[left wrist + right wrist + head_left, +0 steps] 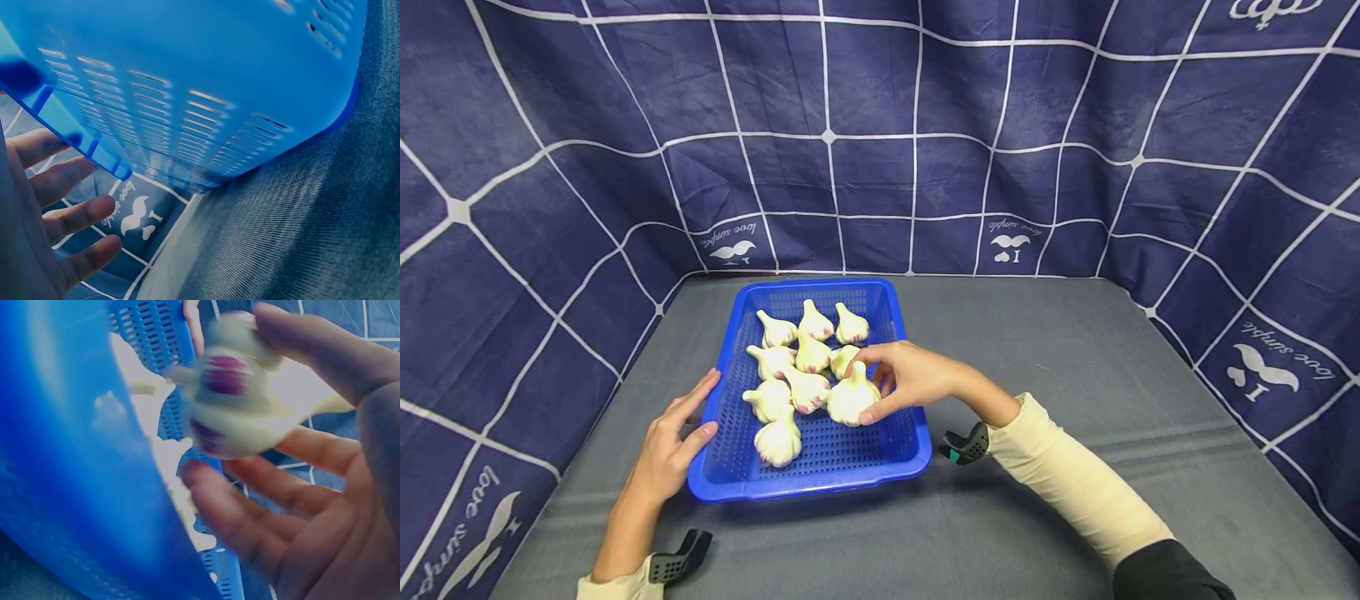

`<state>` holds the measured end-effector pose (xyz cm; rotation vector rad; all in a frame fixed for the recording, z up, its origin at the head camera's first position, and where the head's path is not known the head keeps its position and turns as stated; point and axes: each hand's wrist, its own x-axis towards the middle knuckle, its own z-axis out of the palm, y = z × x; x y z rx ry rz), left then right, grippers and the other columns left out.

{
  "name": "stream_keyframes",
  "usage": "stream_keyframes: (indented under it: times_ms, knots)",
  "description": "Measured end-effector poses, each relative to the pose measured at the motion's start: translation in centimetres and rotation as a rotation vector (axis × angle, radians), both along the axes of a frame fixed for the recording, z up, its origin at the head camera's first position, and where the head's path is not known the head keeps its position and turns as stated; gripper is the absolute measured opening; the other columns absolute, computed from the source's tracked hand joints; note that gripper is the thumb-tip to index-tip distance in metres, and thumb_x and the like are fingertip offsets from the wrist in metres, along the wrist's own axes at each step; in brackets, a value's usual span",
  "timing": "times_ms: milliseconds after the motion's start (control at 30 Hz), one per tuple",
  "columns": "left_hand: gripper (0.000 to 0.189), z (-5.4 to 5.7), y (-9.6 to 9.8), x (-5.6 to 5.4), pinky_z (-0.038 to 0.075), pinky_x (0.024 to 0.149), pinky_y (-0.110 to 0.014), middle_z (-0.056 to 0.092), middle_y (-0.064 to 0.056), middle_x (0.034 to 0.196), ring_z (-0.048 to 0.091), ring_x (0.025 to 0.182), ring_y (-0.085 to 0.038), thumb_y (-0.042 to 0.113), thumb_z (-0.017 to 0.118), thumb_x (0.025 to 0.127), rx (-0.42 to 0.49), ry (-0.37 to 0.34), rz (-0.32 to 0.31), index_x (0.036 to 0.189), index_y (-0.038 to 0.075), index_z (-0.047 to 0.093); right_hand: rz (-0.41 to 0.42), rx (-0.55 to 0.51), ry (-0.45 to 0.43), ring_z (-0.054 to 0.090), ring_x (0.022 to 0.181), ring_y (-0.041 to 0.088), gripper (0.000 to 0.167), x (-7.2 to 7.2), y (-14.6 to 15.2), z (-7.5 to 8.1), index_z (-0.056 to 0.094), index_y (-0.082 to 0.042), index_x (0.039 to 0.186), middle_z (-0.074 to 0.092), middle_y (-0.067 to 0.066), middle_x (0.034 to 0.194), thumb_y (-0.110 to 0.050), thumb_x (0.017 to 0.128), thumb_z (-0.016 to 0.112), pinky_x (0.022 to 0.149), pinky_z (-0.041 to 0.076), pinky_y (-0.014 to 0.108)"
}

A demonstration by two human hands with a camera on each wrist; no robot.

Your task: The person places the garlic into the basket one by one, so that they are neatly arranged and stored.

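Observation:
Between the thumb and fingers of my right hand [917,377] is a white garlic bulb [852,398], held over the right side of a blue plastic basket [808,482]. Purple patches mark the held bulb's underside in the right wrist view, where its stem points away to the right. Several more garlic bulbs [778,439] lie in the basket, mostly toward its left and far side. At the basket's left rim is my left hand [664,446], its thumb and fingertips at the edge. Its fingers [81,215] are spread and only slightly bent in the left wrist view.
Under the basket lies a grey cloth-covered surface [1037,350]. Dark blue curtains [872,175] with white grid lines rise behind it and along both sides. Slotted walls [206,112] form the basket's sides.

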<state>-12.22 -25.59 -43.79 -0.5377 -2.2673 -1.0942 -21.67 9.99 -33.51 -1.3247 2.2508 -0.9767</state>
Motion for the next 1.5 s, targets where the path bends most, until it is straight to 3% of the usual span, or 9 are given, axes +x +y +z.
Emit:
stream_keyframes:
  times_ms: [200,400,567,767,933,1100,1500]
  knots:
    - [0.062,0.1,0.0,0.1,0.039,0.081,-0.019,0.051,-0.01,0.146,0.049,0.113,0.002,0.001,0.059,0.081,-0.001,-0.01,0.005,0.142,0.005,0.053,0.114,0.155,0.089,0.064,0.082,0.01,0.046,-0.1,-1.2,0.3,0.062,-0.009,0.109,0.064,-0.003,0.097,-0.033,0.077,0.084,0.073,0.051,0.026]
    - [0.062,0.2,-0.1,0.2,0.039,0.081,-0.017,0.051,-0.008,0.146,0.049,0.112,0.002,0.001,0.059,0.081,-0.005,-0.01,0.002,0.143,0.006,0.053,0.181,0.232,0.11,0.064,0.084,0.009,0.053,-0.4,-2.9,0.5,0.063,-0.009,0.118,0.064,-0.003,0.103,-0.032,0.076,0.085,0.077,0.049,0.025]
    - [0.061,0.1,-0.2,0.1,0.037,0.084,-0.014,0.051,-0.011,0.146,0.049,0.113,0.001,0.001,0.06,0.083,-0.033,-0.014,-0.007,0.143,0.005,0.052,0.255,0.259,0.062,0.064,0.085,0.01,0.051,-0.8,-4.5,0.3,0.063,-0.011,0.12,0.064,-0.004,0.103,-0.026,0.077,0.085,0.078,0.05,0.024]
    - [0.06,0.1,-0.2,0.0,0.037,0.084,-0.014,0.05,-0.012,0.146,0.05,0.114,-0.004,0.002,0.06,0.085,-0.048,-0.025,-0.01,0.144,0.005,0.052,0.332,0.325,0.019,0.061,0.074,0.012,0.047,-1.2,-6.1,-0.3,0.063,-0.011,0.115,0.064,-0.002,0.09,-0.021,0.075,0.086,0.072,0.049,0.022]
    - [0.06,0.2,-0.3,0.0,0.039,0.083,-0.013,0.05,-0.012,0.146,0.05,0.114,-0.004,0.002,0.06,0.084,-0.048,-0.016,-0.006,0.143,0.005,0.052,0.337,0.376,0.032,0.059,0.071,0.009,0.041,-1.3,-7.1,-0.7,0.063,-0.01,0.105,0.063,-0.002,0.082,-0.02,0.074,0.088,0.069,0.047,0.02]
    - [0.06,0.1,-0.6,-0.1,0.04,0.083,-0.015,0.05,-0.011,0.147,0.051,0.114,-0.004,0.003,0.061,0.084,-0.055,-0.016,-0.007,0.144,0.006,0.052,0.331,0.417,0.062,0.055,0.069,0.007,0.048,-1.2,-7.8,-0.9,0.063,-0.007,0.113,0.06,-0.004,0.079,-0.021,0.074,0.087,0.067,0.045,0.02]
    - [0.062,0.4,-0.4,0.0,0.039,0.083,-0.013,0.05,-0.012,0.147,0.051,0.113,-0.004,0.002,0.061,0.083,-0.046,-0.026,0.0,0.144,0.007,0.051,0.306,0.535,0.273,0.041,0.066,0.005,0.042,-0.9,-8.8,-1.7,0.057,-0.014,0.099,0.048,-0.009,0.072,-0.033,0.076,0.086,0.06,0.035,0.02]
